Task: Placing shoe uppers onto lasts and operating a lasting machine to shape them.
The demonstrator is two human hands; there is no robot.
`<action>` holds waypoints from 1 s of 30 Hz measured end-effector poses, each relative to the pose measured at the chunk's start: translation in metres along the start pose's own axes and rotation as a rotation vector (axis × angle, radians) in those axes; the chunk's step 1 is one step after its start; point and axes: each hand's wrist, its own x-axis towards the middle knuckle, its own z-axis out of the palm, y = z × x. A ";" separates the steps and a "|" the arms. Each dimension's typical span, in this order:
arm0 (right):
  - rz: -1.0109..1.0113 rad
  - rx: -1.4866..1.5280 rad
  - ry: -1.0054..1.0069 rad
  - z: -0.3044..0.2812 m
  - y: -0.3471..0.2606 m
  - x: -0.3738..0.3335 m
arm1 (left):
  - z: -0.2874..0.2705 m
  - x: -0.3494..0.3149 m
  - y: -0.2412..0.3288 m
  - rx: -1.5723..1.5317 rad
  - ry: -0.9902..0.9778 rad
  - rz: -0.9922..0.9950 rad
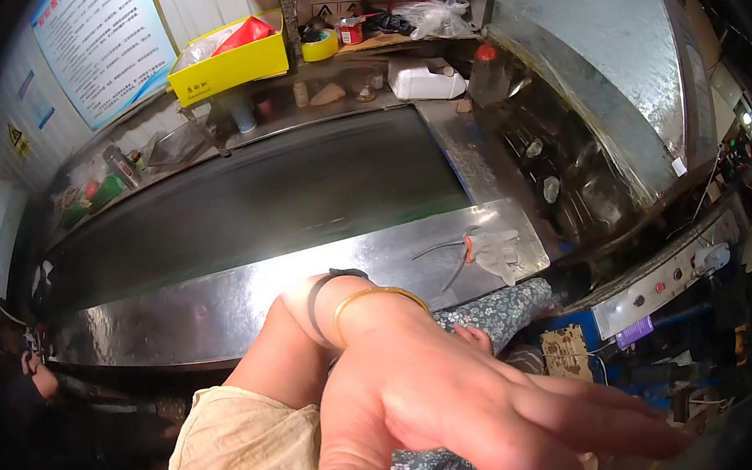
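My left hand (459, 396) is large in the lower middle, close in front of me, back up. Its fingers stretch to the lower right and the thumb stands apart; I see nothing in it. A gold bangle (372, 294) and a dark band (315, 306) circle the wrist, below a cream sleeve (243, 449). Behind it, a few fingers of my right hand (475, 339) show beside a floral cloth (505, 307); the rest is hidden. On the metal ledge (187, 303) lies a limp grey piece (494, 255) with an orange band and dark strips.
Beyond the ledge lies a dark flat surface (283, 180). Behind it stand a yellow box (230, 70), a tape roll (320, 47) and a white container (426, 79). A button panel (663, 290) is at right. Something like another person's hand (41, 374) shows far left.
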 end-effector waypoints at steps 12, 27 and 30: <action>-0.387 -0.338 0.174 -0.050 -0.099 0.012 | -0.035 -0.025 -0.027 1.507 0.105 -0.563; -0.332 -0.289 0.205 -0.053 -0.116 0.008 | -0.039 -0.054 -0.051 1.768 -0.195 -0.861; -0.340 -0.289 0.237 -0.054 -0.116 0.006 | -0.039 -0.051 -0.057 1.723 -0.201 -0.863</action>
